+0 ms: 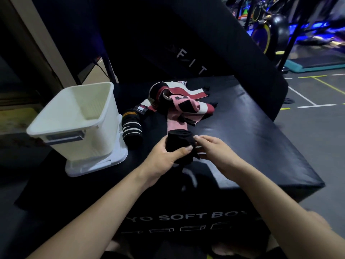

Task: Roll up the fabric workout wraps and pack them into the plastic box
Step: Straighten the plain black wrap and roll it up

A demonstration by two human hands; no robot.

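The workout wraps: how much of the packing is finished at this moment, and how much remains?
Done: nothing looks packed yet; the visible inside of the white plastic box shows no wraps. In hand: the left hand grips a black wrap that is nearly rolled, while the right hand pinches its loose end. Left: the pink wrap, the maroon and white wraps and the black striped wrap lie unrolled on the black soft box.

Dim overall, heavy shadow top left and centre. White plastic box and forearms are the brightest parts, lit from above and in front. Soft sheen on the black table. Blue glow top right, where the gym gear is smeared by motion blur. Wide-angle bending at the edges; bottom corners soft.
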